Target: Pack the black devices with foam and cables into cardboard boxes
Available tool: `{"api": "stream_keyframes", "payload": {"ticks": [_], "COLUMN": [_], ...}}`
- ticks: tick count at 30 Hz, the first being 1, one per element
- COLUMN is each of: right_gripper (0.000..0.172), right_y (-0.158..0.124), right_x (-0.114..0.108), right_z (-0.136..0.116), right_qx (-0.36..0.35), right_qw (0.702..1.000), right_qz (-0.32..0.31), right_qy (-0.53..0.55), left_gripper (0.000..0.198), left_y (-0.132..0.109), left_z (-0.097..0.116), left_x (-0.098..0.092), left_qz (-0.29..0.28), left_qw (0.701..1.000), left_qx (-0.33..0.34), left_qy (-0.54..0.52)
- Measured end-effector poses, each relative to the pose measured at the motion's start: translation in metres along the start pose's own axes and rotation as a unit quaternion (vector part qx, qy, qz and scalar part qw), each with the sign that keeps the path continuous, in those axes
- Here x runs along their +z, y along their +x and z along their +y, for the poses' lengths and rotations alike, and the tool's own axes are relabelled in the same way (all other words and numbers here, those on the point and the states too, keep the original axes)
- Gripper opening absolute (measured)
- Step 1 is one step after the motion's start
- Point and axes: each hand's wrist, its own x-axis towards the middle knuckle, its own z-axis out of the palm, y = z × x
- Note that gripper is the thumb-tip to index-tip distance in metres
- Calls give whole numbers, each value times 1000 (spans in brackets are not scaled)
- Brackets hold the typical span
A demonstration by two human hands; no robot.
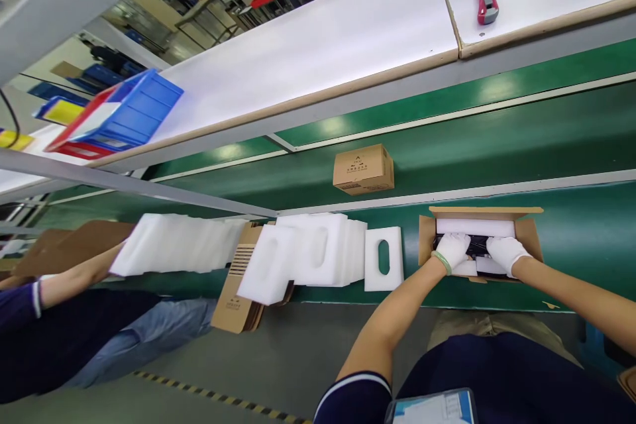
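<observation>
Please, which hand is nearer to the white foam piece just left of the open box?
Left. The left hand is in the box, right of the foam piece; the right hand is farther right.

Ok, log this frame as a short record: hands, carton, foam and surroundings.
left hand: white-gloved, at black item in open carton
right hand: white-gloved, at same item
open carton: on green work surface, white foam inside
single foam piece: oval cutout, beside foam stack
printed carton: closed, beyond open one
shelf: red utility knife, blue bin
</observation>
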Motion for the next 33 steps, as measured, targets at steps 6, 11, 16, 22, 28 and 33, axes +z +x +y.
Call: {"api": "stream_keyframes", "payload": {"ticks": [6,11,16,22,28,33], "right_gripper": [35,37,41,42,47,48], "right_y": [-6,-14,-11,-11,-16,-18], "right_x": [3,8,17,22,31,40], "right_z": [-20,-16,-25,-30,-16,-1], "right_qx": [65,46,77,108,63,30], "right_qw": [996,994,990,986,986,986], "right_qz": [40,79,95,109,136,152], "right_qy": [-55,-66,-64,-72,-77,-64], "left_gripper": [52,59,52,49,33,46], "left_y": [7,-8,-60,-57,-42,-36], "left_z": [-7,-5,3,8,-19,-38], "left_x": [5,3,5,22,21,7], "left_qz": [33,108,294,216,194,179], "left_qw": [997,991,936,935,942,903], "left_qx": [66,74,-159,-190,-98,-172], "left_qy": [31,-6,-111,-210,-256,-350]}}
